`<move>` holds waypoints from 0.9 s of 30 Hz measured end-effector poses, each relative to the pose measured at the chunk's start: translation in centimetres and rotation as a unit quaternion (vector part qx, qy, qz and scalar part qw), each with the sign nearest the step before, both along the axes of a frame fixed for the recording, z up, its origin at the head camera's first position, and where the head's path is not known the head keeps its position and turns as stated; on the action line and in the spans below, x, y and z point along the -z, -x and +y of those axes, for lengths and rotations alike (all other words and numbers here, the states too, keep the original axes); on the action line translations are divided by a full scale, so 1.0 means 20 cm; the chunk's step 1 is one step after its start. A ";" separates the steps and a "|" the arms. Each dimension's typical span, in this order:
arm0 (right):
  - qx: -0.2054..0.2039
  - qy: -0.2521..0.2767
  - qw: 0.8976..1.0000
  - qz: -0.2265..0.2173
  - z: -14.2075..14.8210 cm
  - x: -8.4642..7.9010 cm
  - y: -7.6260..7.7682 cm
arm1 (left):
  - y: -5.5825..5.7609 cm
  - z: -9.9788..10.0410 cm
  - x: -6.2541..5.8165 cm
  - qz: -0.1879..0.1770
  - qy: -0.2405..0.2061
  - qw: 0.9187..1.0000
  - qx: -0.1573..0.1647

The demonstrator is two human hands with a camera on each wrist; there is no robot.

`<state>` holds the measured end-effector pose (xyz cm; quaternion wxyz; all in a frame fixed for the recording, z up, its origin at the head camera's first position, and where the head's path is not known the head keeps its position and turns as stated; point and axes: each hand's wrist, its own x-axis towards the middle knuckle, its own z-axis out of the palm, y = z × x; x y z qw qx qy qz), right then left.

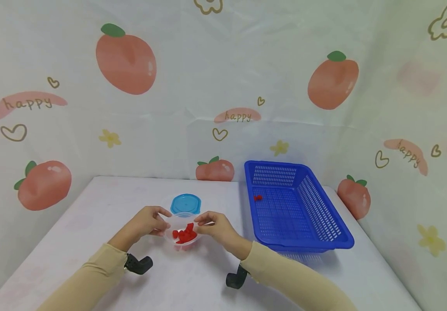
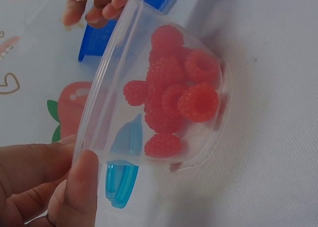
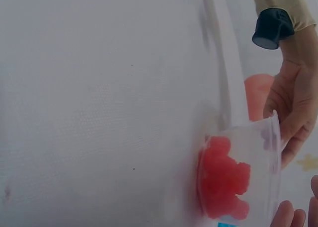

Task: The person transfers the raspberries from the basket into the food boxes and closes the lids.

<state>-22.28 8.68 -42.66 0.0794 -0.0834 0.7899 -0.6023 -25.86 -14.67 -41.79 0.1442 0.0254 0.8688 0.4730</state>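
A clear plastic container (image 1: 177, 221) with several red raspberries (image 2: 166, 73) inside is between the two hands, low over the table. My left hand (image 1: 150, 221) pinches its left rim, the thumb (image 2: 82, 180) on the near side in the left wrist view. My right hand (image 1: 217, 231) is at the opposite rim, its fingers bent and the fingertips (image 3: 284, 214) right at the edge. The raspberries lie heaped in the bottom, some with their hollow ends showing. Just behind the container lies a blue lid (image 1: 186, 203).
To the right stands a large blue plastic basket (image 1: 305, 207) with slotted walls. One or two small raspberries (image 1: 259, 197) lie in it near its left wall. A white cloth covers the table (image 1: 130, 190), and a fruit-printed curtain (image 1: 184, 77) hangs behind.
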 end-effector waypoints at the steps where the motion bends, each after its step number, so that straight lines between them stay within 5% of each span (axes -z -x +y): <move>1: -0.006 -0.001 1.000 -0.001 0.01 -0.01 0.00 | 0.00 0.00 0.00 0.002 0.001 1.000 0.000; 8: -0.042 0.018 0.999 -0.005 0.10 -0.13 -0.04 | 0.00 0.00 0.00 0.007 -0.004 1.000 0.006; 16: -0.071 0.130 0.988 0.042 0.37 -0.43 -0.04 | 0.00 0.00 -0.01 0.002 -0.004 1.000 0.006; 21: -0.029 0.223 0.972 0.068 0.58 -0.57 0.07 | 0.00 0.00 -0.01 -0.003 0.001 1.000 0.000; 27: 0.041 0.237 0.970 0.046 0.76 -0.57 0.22 | 0.00 0.01 -0.01 -0.005 0.003 1.000 -0.004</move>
